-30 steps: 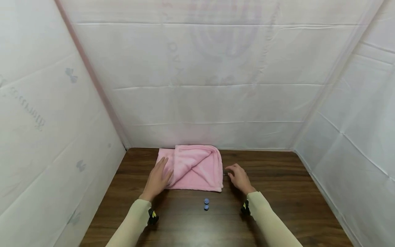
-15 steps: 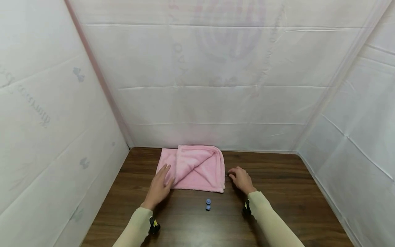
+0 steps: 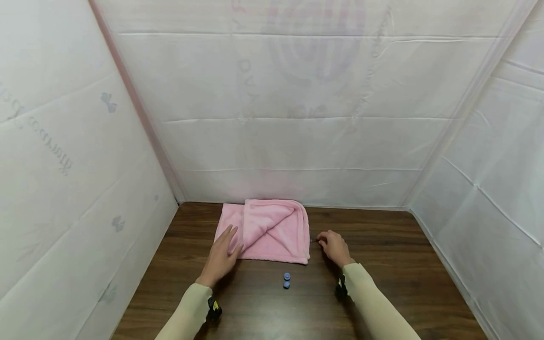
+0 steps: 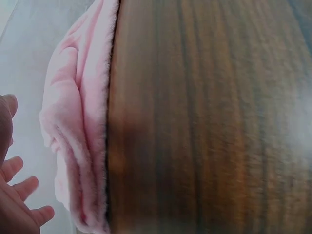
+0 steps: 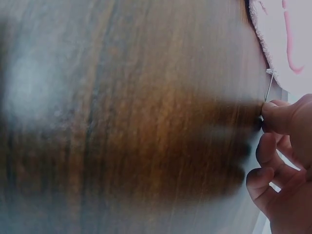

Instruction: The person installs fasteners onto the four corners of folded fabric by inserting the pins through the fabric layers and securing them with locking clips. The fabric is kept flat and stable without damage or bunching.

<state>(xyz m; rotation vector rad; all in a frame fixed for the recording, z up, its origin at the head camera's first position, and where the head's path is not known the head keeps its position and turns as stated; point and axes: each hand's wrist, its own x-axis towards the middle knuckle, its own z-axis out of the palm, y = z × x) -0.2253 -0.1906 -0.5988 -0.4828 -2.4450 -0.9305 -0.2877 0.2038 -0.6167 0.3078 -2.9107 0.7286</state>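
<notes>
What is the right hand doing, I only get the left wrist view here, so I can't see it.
Observer: The right hand pinches a thin, shiny rod between thumb and finger.
Operator: Okay, and is anything lying on the table besides the pink cloth?
Observer: Yes, the head view shows two small blue round things, one nearer the person than the other, on the near side of the cloth.

Brown wood-grain tabletop (image 3: 391, 245) | pink folded cloth (image 3: 276, 231) | two small blue round pieces (image 3: 286, 276)
</notes>
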